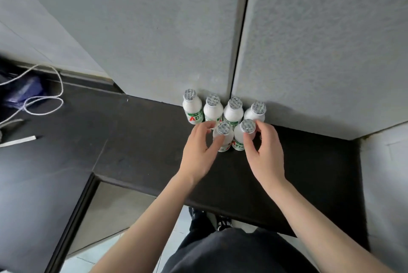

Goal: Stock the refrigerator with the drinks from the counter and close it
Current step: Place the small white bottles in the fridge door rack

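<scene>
Drink bottles (233, 114) on black counter (143, 140), left hand (198, 151) gripping front-left bottle (225, 137), right hand (265, 151) gripping front-right bottle (239, 137)

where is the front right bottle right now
In the head view the front right bottle stands mid-frame on the black counter, in front of the back row of four, beside the front left bottle; the right hand pinches its neck.

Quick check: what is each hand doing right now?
Left hand: fingers curled round the front left bottle, thumb on it.
Right hand: pinching the front right bottle near its top.
</scene>
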`<state>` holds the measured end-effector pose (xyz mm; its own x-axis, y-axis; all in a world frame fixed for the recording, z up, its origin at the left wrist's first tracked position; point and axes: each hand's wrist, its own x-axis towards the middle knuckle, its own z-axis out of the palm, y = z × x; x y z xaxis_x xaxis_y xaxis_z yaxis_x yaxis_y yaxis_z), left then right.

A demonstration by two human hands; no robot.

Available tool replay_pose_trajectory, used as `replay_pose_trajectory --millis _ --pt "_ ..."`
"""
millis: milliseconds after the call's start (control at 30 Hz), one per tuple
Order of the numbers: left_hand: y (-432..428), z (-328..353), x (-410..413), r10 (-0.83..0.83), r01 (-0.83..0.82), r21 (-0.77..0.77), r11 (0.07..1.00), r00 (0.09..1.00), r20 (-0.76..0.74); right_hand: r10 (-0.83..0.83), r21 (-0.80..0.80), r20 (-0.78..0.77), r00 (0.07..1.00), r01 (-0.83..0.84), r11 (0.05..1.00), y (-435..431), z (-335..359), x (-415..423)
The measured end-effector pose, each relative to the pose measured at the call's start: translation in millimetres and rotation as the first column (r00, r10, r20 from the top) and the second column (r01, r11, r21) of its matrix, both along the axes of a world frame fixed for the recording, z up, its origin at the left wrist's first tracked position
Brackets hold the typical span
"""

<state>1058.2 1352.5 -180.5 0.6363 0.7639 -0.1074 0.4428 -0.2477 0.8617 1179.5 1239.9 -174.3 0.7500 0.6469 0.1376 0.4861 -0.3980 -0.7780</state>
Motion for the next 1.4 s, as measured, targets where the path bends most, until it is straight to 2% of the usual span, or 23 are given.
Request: replay_pose_trajectory --millis 167,433,633,967,1133,1267,1400 --pt "0.6 -3.5 14.1 -0.092 0.091 0.009 0.996 0.994 0.051 0.008 -0.032 0.039 0.999 -0.007 0.999 1.6 -2.2 2.5" --pt "2.7 -1.0 16.1 -0.086 0.087 -0.013 0.996 0.993 0.075 -0.052 -0.027 0.100 0.994 0.055 0.998 10.4 -5.1 1.2" --pt "6.8 -3.0 0.5 0.023 -0.008 -0.117 0.993 0.992 0.128 -0.021 -0.046 0.100 0.995 0.026 0.999 10.0 -9.7 -0.2" --pt "-6.1 -6.1 -61.5 0.257 -0.236 -0.185 0.954 0.962 0.097 0.015 -0.035 0.014 1.000 -0.015 0.999 -13.5 -3.6 -25.8" --pt "-25.0 -5.2 -103.2 0.367 -0.357 -0.126 0.926 0.927 0.071 0.122 0.041 0.002 0.993 -0.122 0.992 -6.3 -3.6 -52.7" --pt "-41.6 2.9 -136.9 0.558 -0.542 -0.135 0.829 0.814 0.159 0.304 0.117 0.008 0.953 -0.303 0.946 12.3 -2.8 -86.2" --pt "-62.6 10.6 -186.0 0.688 -0.679 -0.117 0.725 0.701 0.188 0.491 0.120 -0.030 0.871 -0.484 0.866 30.5 1.1 -129.8"
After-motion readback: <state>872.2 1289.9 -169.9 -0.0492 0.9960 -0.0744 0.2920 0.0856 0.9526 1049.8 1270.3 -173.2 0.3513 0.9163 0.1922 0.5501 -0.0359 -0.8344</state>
